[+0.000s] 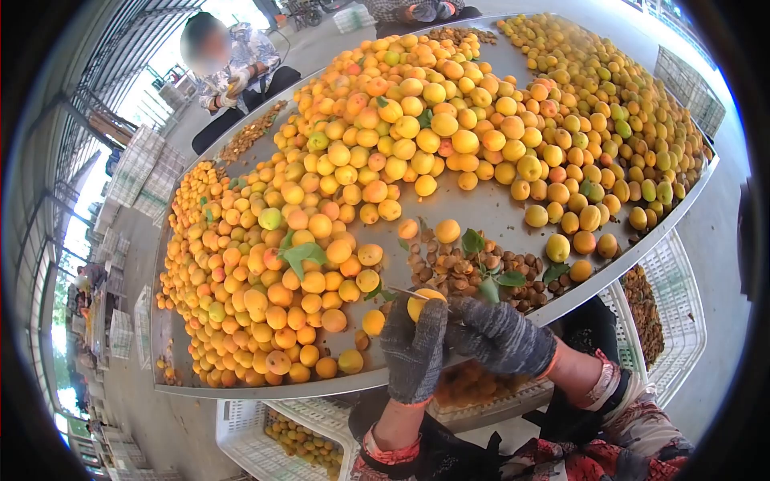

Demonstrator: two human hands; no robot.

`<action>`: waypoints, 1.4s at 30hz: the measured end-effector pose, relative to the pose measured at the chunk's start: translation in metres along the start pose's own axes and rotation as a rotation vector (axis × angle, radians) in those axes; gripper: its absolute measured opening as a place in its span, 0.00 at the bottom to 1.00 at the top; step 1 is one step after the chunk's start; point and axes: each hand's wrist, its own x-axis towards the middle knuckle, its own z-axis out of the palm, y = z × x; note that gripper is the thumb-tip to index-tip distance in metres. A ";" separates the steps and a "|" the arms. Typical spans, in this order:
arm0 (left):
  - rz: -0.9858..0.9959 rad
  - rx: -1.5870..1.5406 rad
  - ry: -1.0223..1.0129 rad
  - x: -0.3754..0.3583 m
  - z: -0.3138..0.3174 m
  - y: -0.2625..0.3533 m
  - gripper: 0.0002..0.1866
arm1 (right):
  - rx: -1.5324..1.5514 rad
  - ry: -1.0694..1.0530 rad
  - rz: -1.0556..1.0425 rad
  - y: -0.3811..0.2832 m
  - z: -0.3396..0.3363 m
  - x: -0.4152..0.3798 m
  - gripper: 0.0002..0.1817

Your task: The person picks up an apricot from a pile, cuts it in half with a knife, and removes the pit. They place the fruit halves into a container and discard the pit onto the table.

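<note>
Both of my hands wear dark grey knit gloves and meet at the table's near edge. An apricot [425, 303] is gripped between the thumb and fingers of my left hand [413, 349]. My right hand [505, 337] is closed, its fingertips close against the fruit. A thin, pointed tool [396, 289] crosses at the apricot, and its other end runs into my right fingers. Whether it is a blade or a rod cannot be made out. Just beyond my hands lies a pile of brown apricot pits [449, 268] with a few green leaves [488, 280].
A big heap of apricots [361, 160] covers much of the metal table [501, 220]. Below its near edge stand white plastic crates, one with apricots [305, 441], another with brown pieces [642, 313]. A co-worker [237, 68] sits at the far left; another person's gloved hands [429, 11] show at the top.
</note>
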 end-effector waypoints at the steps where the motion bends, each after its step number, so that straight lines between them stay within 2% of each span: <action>1: -0.001 0.000 0.000 0.000 -0.001 0.000 0.16 | 0.113 -0.063 0.014 -0.002 -0.004 -0.002 0.19; 2: 0.067 0.012 -0.015 -0.001 -0.003 -0.001 0.12 | 0.114 -0.061 0.016 0.001 -0.010 -0.003 0.19; 4: 0.140 0.018 -0.031 -0.001 -0.002 -0.001 0.09 | -0.314 -0.172 -0.219 0.007 -0.020 -0.004 0.19; 5: 0.134 -0.034 -0.053 -0.002 -0.001 0.000 0.09 | -0.315 -0.172 -0.219 0.003 -0.022 -0.005 0.19; 7: 0.128 -0.087 -0.081 -0.003 0.000 -0.002 0.09 | -0.050 -0.169 -0.073 -0.009 -0.023 -0.008 0.19; 8: 0.089 -0.097 -0.071 -0.003 0.002 -0.010 0.11 | -0.052 -0.168 -0.073 -0.011 -0.018 -0.007 0.19; 10: 0.053 -0.106 -0.059 0.001 0.002 -0.025 0.12 | 0.092 0.037 0.055 -0.013 -0.002 -0.003 0.20; 11: -0.002 -0.104 -0.011 0.003 0.002 -0.033 0.19 | 0.091 0.036 0.055 -0.009 0.002 -0.004 0.20; 12: -0.058 -0.102 0.036 0.005 0.002 -0.035 0.26 | -0.275 0.094 -0.097 -0.002 0.007 -0.004 0.20; 13: -0.056 -0.104 0.038 0.006 0.003 -0.034 0.26 | -0.643 0.149 -0.252 0.002 0.009 -0.003 0.20; 14: -0.108 -0.164 0.051 0.008 0.003 -0.030 0.26 | -0.641 0.143 -0.255 0.003 0.011 -0.001 0.20; 16: -0.168 -0.220 0.065 0.007 0.000 -0.028 0.26 | -0.675 0.096 0.015 0.006 0.014 -0.002 0.19; 19: -0.157 -0.280 0.027 0.010 -0.004 -0.028 0.26 | -0.548 0.178 -0.018 0.010 0.016 0.005 0.18; 20: -0.092 -0.195 0.046 0.010 -0.005 -0.031 0.26 | -0.549 0.175 -0.018 0.004 0.015 0.007 0.18; 21: -0.027 -0.110 0.067 0.010 -0.006 -0.033 0.26 | -0.477 0.163 0.048 -0.007 0.013 0.009 0.18; 23: -0.034 -0.078 0.106 0.008 -0.006 -0.033 0.26 | -0.401 0.150 0.121 -0.006 0.012 0.009 0.17; 25: -0.034 -0.048 0.139 0.009 -0.004 -0.033 0.26 | -0.480 0.235 -0.220 0.007 0.010 0.010 0.13; 28: 0.009 -0.101 0.091 0.010 -0.005 -0.030 0.25 | -0.539 0.206 -0.245 -0.003 0.006 0.012 0.18; 30: 0.334 0.217 0.126 0.008 -0.006 -0.025 0.23 | -0.563 0.199 -0.207 -0.002 0.006 0.008 0.19; 32: 0.280 0.180 0.110 0.008 -0.005 -0.019 0.22 | -0.586 0.185 -0.170 -0.006 0.006 0.008 0.20; 34: 0.228 0.144 0.090 0.008 -0.001 -0.009 0.20 | -0.641 0.114 0.016 -0.016 0.004 0.009 0.19; 36: -0.053 -0.084 0.084 0.006 0.003 -0.002 0.19 | -0.523 0.099 -0.040 -0.006 0.005 0.011 0.17; 38: 0.007 -0.109 0.080 0.005 0.003 -0.004 0.18 | -0.401 0.076 -0.099 0.003 0.004 0.011 0.16; 40: 0.063 -0.135 0.066 0.003 0.001 -0.006 0.18 | -0.210 -0.022 -0.161 0.009 -0.002 0.006 0.20; 41: 0.081 -0.111 0.045 0.002 0.000 -0.005 0.18 | -0.210 -0.018 -0.156 0.009 -0.003 0.004 0.20; 42: 0.105 -0.089 0.023 0.002 -0.001 -0.005 0.19 | -0.071 -0.057 -0.136 0.009 -0.005 0.003 0.21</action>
